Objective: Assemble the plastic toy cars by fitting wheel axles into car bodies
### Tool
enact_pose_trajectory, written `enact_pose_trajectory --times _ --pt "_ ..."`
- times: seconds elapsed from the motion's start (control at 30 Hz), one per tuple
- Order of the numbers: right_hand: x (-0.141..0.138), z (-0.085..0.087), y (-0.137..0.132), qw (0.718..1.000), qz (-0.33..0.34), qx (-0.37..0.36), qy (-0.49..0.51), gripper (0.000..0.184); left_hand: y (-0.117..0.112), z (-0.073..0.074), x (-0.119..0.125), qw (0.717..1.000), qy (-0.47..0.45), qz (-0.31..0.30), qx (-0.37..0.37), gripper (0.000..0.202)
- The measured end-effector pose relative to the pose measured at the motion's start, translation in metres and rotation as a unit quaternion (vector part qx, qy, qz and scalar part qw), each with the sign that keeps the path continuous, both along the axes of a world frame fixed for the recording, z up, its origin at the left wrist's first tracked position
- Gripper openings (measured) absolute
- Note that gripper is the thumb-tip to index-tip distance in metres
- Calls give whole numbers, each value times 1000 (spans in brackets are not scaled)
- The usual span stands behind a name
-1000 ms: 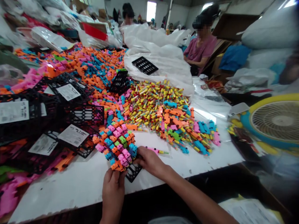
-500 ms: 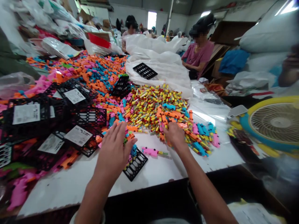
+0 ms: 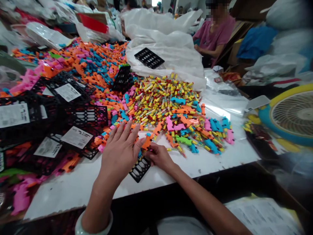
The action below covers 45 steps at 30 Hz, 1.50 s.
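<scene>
Along the near side of the white, flat tabletop (image 3: 63,192), the edge runs slantwise beneath both forearms, and a strip of white surface gives room to the left of the left forearm and to the right of the right hand (image 3: 160,157). On the left, that strip meets black plastic lattice trays with white labels (image 3: 77,137); beyond the right hand it meets a heap of clear tubes with yellow and red ends (image 3: 158,101), with colourful car-shaped toys (image 3: 184,140) at its near side. A black plastic slotted rack (image 3: 140,170) lies just inside the near edge, between the hands. The left hand (image 3: 118,151) spreads flat, fingers extended, above the rack's far part; whether it presses anything cannot be told. The right hand's bent fingers pinch an orange plastic car-shaped toy (image 3: 147,142), beside the left thumb.
</scene>
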State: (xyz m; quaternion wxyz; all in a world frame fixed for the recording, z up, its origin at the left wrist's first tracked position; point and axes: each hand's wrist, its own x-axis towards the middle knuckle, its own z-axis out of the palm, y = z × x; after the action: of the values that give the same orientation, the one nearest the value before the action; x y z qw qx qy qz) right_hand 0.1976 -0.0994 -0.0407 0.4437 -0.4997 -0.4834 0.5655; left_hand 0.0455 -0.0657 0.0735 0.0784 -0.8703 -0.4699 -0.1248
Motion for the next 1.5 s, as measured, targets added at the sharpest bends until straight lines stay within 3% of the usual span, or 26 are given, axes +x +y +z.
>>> enact_pose_trajectory --times 0.23,0.4,0.6,0.87,1.1,1.2,1.3,1.37,1.4,1.43,1.5 --pt "19 -2 3 985 48 99 -135 14 0 -2 0 1000 -26 -6 4 53" --pt "15 2 5 972 105 115 -173 6 0 -2 -1 999 -45 -13 0 51" --pt "13 7 13 957 105 189 -192 7 0 0 0 999 -39 -11 -13 53" --pt "15 9 16 959 109 169 -198 8 -1 -1 -1 1000 -24 -9 -9 51" --pt "9 14 12 908 143 210 -333 13 -2 2 3 1000 -14 4 -8 54" --pt "24 23 1 878 94 216 -417 16 -3 2 4 1000 -17 12 0 52" --pt "50 31 -16 815 -4 145 -562 19 -5 1 1 1000 -16 1 0 53" --pt "67 35 -25 767 -19 81 -636 15 -6 1 -4 1000 -10 -7 -5 54" --pt "72 37 -27 756 -13 65 -651 14 -6 2 -6 1000 -6 -13 -8 55" --pt "75 38 -29 758 -11 61 -650 14 -6 2 -8 1000 -2 -21 -10 57" --pt "75 41 -30 789 -31 76 -609 10 -6 3 -9 999 3 -34 -13 60"
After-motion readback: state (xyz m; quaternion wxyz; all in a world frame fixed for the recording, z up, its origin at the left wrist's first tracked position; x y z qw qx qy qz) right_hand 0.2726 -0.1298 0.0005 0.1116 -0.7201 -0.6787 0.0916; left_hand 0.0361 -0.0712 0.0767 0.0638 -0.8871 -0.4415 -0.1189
